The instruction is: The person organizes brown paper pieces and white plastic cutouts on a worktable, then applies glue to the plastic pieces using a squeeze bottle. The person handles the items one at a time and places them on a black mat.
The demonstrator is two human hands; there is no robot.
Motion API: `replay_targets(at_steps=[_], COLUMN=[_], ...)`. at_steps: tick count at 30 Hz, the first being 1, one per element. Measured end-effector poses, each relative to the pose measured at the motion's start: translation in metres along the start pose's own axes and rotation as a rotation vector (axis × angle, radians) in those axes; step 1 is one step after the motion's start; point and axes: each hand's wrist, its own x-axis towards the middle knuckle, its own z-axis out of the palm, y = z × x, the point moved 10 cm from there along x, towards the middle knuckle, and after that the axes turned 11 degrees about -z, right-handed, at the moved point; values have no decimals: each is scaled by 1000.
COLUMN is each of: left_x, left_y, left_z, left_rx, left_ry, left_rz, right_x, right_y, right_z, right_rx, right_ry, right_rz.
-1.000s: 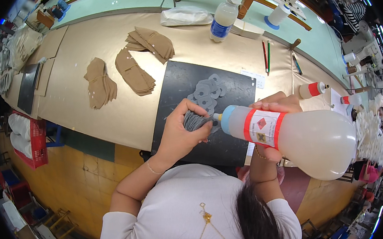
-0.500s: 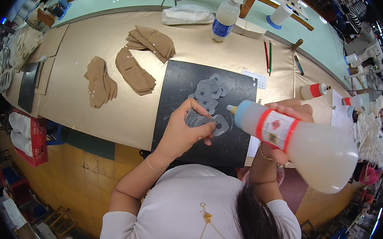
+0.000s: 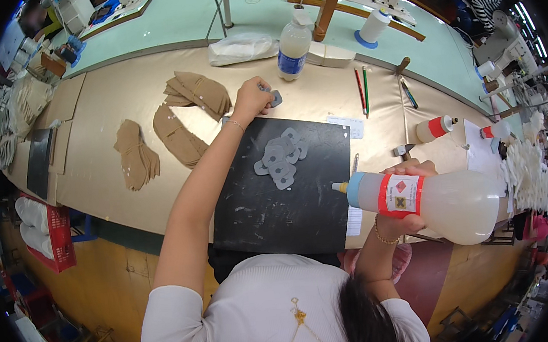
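Observation:
My left hand point(image 3: 253, 101) reaches out past the far edge of the black board point(image 3: 271, 218). Its fingers are closed on a small grey cut-out piece point(image 3: 275, 98) with a hole in it; whether more pieces are under the fingers is hidden. On the board lies a loose, overlapping pile of similar grey pieces point(image 3: 279, 156). My right hand point(image 3: 410, 223) grips a translucent squeeze bottle point(image 3: 462, 203) with a red-bordered label and blue collar. The bottle lies nearly level, its yellowish nozzle pointing left over the board's right side.
Brown cut-piece bundles point(image 3: 136, 156) lie left of the board. Behind it stand a plastic bottle with a blue label point(image 3: 293, 47) and a white plastic packet point(image 3: 244, 48). To the right are pencils point(image 3: 362, 91), a smaller red-labelled bottle point(image 3: 435, 128) and a hammer-like tool point(image 3: 404, 150).
My left hand has moved from above the board to beyond its far edge, with a grey piece in its fingers. The squeeze bottle has tipped to nearly level.

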Motion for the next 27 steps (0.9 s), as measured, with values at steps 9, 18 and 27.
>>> replay_targets(at_steps=[9,18,27], left_x=[-78,-194,-212], left_y=[-7,-2,3], left_z=[2,6,8], left_rx=[-785,-764,-671], left_ry=[-450,-479,-342], left_rz=[-225,-246,-100], right_x=[13,15,11], right_y=[9,26,20], right_z=[10,42,59], right_rx=[-145,-113,-138], right_ry=[102,9,-74], right_rz=[91,82,4])
